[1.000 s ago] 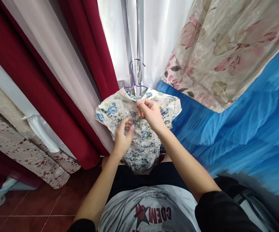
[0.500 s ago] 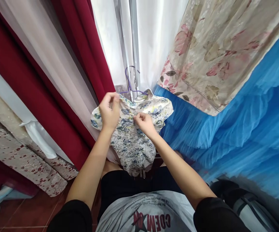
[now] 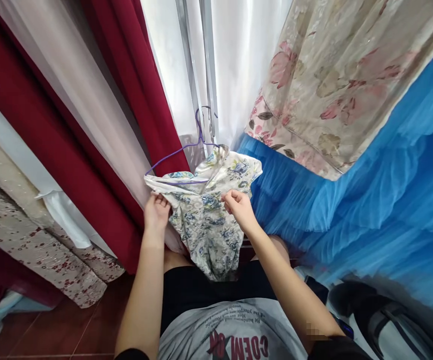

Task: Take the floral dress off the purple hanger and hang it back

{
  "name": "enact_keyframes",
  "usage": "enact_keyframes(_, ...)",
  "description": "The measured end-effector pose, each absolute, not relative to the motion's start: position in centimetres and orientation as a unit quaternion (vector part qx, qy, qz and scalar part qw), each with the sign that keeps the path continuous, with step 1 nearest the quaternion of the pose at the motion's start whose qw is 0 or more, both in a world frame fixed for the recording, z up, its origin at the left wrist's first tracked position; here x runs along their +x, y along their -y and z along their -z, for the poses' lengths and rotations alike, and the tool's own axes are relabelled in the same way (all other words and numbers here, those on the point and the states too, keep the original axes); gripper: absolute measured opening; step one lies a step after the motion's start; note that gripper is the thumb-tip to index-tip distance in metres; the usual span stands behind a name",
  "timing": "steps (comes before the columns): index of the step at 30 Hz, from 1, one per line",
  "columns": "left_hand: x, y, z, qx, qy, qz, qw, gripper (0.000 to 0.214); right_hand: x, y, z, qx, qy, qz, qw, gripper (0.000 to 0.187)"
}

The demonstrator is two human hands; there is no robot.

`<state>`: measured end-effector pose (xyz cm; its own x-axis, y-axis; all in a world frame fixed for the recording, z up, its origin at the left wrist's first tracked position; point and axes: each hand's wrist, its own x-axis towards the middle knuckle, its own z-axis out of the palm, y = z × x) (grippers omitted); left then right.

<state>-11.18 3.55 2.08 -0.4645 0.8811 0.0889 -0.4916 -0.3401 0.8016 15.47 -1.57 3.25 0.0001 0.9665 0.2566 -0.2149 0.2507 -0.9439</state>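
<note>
A small floral garment [image 3: 205, 215], cream with blue flowers, hangs half off a thin purple hanger [image 3: 181, 152] hooked on a metal window bar. The hanger's left arm is bare. My left hand [image 3: 156, 211] is closed on the garment's left shoulder, below that bare arm. My right hand [image 3: 239, 206] pinches the front of the garment a little right of its middle. The cloth droops between both hands toward my lap.
Dark red and pale curtains [image 3: 100, 100] hang at the left, with rolled patterned fabric [image 3: 40, 245] below them. White sheer curtain [image 3: 239, 65] covers the window ahead. A floral drape [image 3: 336, 75] and blue pleated cloth [image 3: 370, 195] fill the right. Red floor tiles [image 3: 62, 330] lie below.
My left hand rose to the garment's left shoulder and pulled it down off the hanger, baring the hanger's left arm. My right hand dropped from the collar to the front.
</note>
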Motion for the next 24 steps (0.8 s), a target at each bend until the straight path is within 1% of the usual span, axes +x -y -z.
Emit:
enact_keyframes(2,-9.4,-3.0,-0.2,0.283,-0.392,-0.750,0.451,0.023,15.5,1.7,-2.1,-0.375,0.504,-0.505,0.592,0.026)
enact_keyframes(4,-8.0,-2.4,1.4,0.310,-0.424,-0.721,0.452,0.027,15.5,1.8,-1.0,-0.381,0.505,-0.518,0.575,0.025)
enact_keyframes(9,-5.3,-0.6,3.4,0.388,-0.470,-0.635,0.475,0.040,15.7,1.5,0.9,-0.384,0.541,-0.530,0.528,0.045)
enact_keyframes(12,-3.3,0.6,2.4,0.455,-0.442,-0.621,0.460,0.039,16.0,1.4,1.6,-0.418,0.595,-0.461,0.508,0.049)
enact_keyframes(15,-0.8,2.0,0.5,0.587,-0.402,-0.573,0.407,0.032,16.2,1.6,2.1,-0.434,0.679,-0.340,0.485,0.053)
enact_keyframes(16,0.0,2.4,-0.1,0.629,-0.388,-0.550,0.389,0.030,16.3,1.7,2.2,-0.424,0.702,-0.323,0.472,0.050)
enact_keyframes(17,0.9,2.8,-0.5,0.661,-0.375,-0.530,0.375,0.029,16.4,1.9,2.2,-0.411,0.715,-0.326,0.462,0.044)
enact_keyframes(19,2.2,3.4,-1.1,0.698,-0.349,-0.512,0.360,0.028,16.7,2.1,2.0,-0.393,0.708,-0.373,0.452,0.024)
enact_keyframes(20,2.7,3.5,-1.2,0.701,-0.338,-0.515,0.359,0.027,16.9,2.4,1.8,-0.391,0.690,-0.406,0.455,0.020)
enact_keyframes(22,3.1,3.4,-1.2,0.687,-0.322,-0.536,0.371,0.027,17.5,3.0,1.1,-0.385,0.643,-0.469,0.467,0.024)
enact_keyframes(24,2.9,3.0,-0.9,0.671,-0.308,-0.530,0.417,0.040,18.4,4.0,0.1,-0.361,0.603,-0.533,0.471,0.026)
